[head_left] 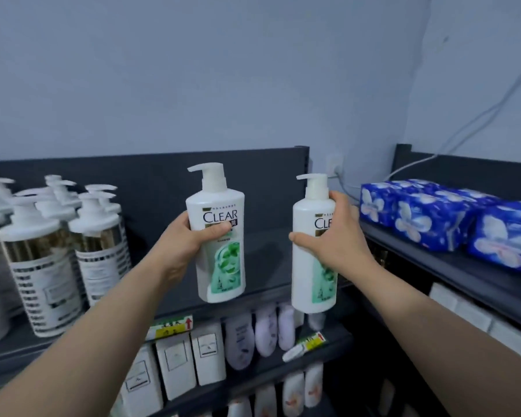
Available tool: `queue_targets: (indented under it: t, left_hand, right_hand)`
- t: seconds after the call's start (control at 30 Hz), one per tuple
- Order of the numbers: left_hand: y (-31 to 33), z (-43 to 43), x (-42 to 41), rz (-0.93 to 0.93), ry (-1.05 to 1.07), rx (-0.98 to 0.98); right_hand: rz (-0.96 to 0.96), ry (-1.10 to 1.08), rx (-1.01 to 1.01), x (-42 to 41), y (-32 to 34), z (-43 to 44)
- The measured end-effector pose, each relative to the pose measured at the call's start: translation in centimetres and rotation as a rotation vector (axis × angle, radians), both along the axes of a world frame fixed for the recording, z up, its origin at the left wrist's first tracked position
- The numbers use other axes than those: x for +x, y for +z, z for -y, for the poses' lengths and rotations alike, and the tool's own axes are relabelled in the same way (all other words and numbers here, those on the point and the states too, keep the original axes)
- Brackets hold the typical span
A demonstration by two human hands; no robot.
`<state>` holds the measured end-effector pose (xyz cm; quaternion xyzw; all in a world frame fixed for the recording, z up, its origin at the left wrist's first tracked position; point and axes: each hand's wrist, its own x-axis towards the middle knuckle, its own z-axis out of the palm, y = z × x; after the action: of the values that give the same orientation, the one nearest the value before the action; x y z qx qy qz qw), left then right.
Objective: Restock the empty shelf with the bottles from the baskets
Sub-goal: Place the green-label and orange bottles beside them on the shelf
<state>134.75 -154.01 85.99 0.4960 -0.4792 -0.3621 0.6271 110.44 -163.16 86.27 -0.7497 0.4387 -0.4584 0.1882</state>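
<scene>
Left hand (190,236) wrapped round one CLEAR bottle (218,236), right hand (337,236) round the other bottle (312,251), both upright, labels out, raised over the top shelf (262,245) front edge, its bare right end, for straight set-down.

Dark top shelf (262,254): pump bottles (42,266) stand clustered at its left end. The right-hand shelf (451,272) carries blue wrapped packs (427,218) in a row. On the lower shelf (337,335), white boxes (175,365) sit beside lilac bottles (265,332).
</scene>
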Motion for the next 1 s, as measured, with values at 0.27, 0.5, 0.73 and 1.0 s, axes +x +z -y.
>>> queue_targets:
  t: [0.27,0.5,0.73,1.0]
  left_hand:
    - [-1.9,4.6,7.0,0.044,0.024,0.121]
    - [-4.5,7.8,10.3,-0.100,0.057,0.128]
    - [-5.6,9.7,11.6,-0.191,0.077,0.078]
    - [-6.4,11.8,12.5,-0.228,0.087,0.048]
  right_hand:
    - [0.048,0.028,0.055,6.4,0.7,2.3]
    - [0.067,0.025,0.080,10.5,0.1,4.9]
    - [0.074,0.029,0.084,12.8,-0.4,6.3]
    - [0.082,0.026,0.104,14.1,-0.9,7.4]
